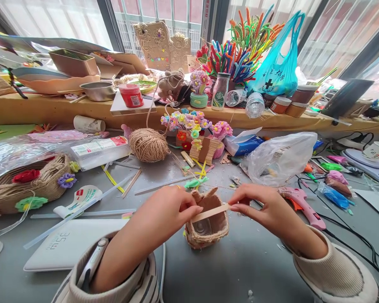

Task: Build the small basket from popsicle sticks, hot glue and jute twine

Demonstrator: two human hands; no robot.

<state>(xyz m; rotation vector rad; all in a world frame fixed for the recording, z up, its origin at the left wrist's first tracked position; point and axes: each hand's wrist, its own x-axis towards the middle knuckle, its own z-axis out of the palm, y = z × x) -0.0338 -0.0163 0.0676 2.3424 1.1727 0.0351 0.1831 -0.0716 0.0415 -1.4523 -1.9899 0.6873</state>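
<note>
A flat, pale wooden craft stick point(211, 213) spans the mouth of a small twine-wrapped basket point(205, 237). My left hand point(173, 206) pinches the stick's left end between thumb and fingers, by the basket's left rim. At the other end, the thumb and fingertips of my right hand point(255, 204) are closed on the stick near the right rim. Two small brown points stick up from the basket's far edge. Its inside shows a clear bottom. Behind it lies a green pipe-cleaner piece point(196, 182).
A pink glue gun point(305, 206) with a black cord lies to the right. Left are a white power bank point(72, 244), clear glue sticks point(82, 210) and a twine-covered boat-shaped basket point(47, 185). A twine ball point(149, 145), flowers point(192, 122) and a plastic bag point(281, 158) stand behind.
</note>
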